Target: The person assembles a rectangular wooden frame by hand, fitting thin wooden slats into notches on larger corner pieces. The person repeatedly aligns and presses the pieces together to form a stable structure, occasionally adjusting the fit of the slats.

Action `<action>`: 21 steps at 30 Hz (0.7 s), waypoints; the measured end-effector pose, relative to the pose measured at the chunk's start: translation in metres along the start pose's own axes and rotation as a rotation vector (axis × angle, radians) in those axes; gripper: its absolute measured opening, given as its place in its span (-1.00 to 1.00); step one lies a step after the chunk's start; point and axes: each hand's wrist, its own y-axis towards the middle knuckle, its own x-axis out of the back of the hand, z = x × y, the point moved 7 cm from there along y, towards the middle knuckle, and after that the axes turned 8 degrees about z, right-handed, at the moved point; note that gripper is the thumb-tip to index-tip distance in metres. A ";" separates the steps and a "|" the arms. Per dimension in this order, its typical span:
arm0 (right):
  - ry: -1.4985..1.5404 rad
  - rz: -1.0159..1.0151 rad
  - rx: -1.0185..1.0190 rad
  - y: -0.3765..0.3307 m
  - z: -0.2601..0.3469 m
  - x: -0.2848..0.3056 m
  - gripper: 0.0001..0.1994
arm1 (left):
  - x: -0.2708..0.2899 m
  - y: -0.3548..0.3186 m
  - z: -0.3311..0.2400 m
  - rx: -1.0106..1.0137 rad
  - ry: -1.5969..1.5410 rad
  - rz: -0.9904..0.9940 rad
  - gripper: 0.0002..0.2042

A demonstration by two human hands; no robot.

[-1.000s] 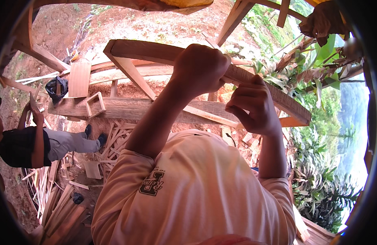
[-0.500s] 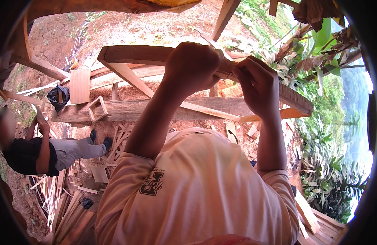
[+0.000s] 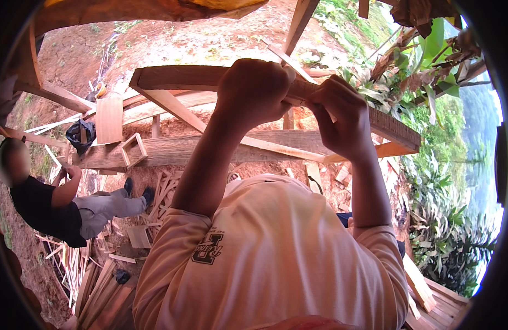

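Note:
Both my arms reach up in front of my peach shirt to a long wooden plank (image 3: 182, 77) that slants down to the right. My left hand (image 3: 254, 91) is a closed fist gripping the plank near its middle. My right hand (image 3: 342, 113) sits close beside it, fingers curled over the same plank's edge. The two hands almost touch. Whether a small tool lies under the fingers is hidden.
A thick beam (image 3: 171, 151) with a small open wooden frame (image 3: 134, 149) on it runs below the plank. A person in a dark shirt (image 3: 45, 206) sits at the left among wood offcuts (image 3: 100, 286). Leafy plants (image 3: 430, 181) fill the right side.
My right hand has moved up along the plank to sit next to my left hand. The seated person at the left has come further into view.

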 end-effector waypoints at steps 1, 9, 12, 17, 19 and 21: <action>-0.011 0.022 0.028 -0.002 0.004 -0.001 -0.94 | 0.002 0.000 0.000 -0.010 -0.008 -0.014 -0.76; 0.090 0.230 0.243 -0.057 0.045 -0.045 -0.81 | 0.006 0.009 0.003 0.038 -0.064 0.113 -0.67; 0.106 0.058 0.140 -0.070 0.049 -0.020 -0.82 | 0.003 0.005 0.001 0.074 -0.071 0.151 -0.66; 0.041 -0.276 -0.243 -0.110 0.024 0.041 -0.85 | 0.010 -0.001 -0.001 0.014 -0.116 0.040 -0.52; 0.114 -0.431 -0.296 -0.129 0.013 0.063 -0.93 | 0.014 -0.002 -0.004 -0.034 -0.161 0.001 -0.46; 0.265 -0.592 -0.296 -0.146 0.002 0.078 -0.85 | 0.017 -0.002 -0.004 -0.056 -0.186 0.025 -0.40</action>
